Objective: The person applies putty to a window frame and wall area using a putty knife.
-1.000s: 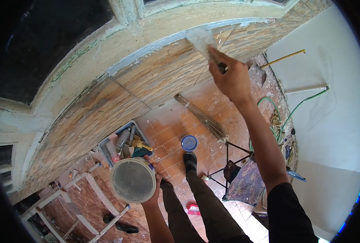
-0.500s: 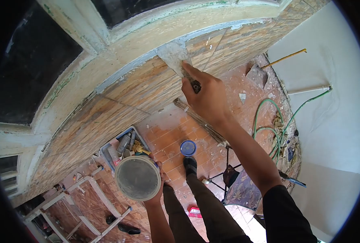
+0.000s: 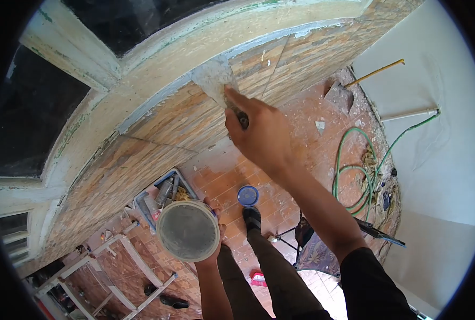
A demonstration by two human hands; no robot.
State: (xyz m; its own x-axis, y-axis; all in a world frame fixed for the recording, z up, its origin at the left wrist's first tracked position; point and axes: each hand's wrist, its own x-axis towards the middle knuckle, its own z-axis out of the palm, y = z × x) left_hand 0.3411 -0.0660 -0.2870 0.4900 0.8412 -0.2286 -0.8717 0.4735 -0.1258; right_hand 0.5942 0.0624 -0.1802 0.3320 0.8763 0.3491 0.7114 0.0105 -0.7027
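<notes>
Right hand [image 3: 261,136]: grips the scraper [image 3: 214,76], which meets the window frame's [image 3: 189,53] lower edge.
Left hand [image 3: 214,255]: grasps the tub [image 3: 188,231] by its side.
Scraper hazard: steep angle could gouge the pale strip [image 3: 155,104].
Tub hazard: I judge one-handed support could permit tipping.

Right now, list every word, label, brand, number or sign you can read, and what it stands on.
No text can be read.
Round blue plastic lid on the orange tiled floor: any print is too small to read.
Round pale plastic tub in the left hand: its side is mostly hidden, nothing legible.
</notes>
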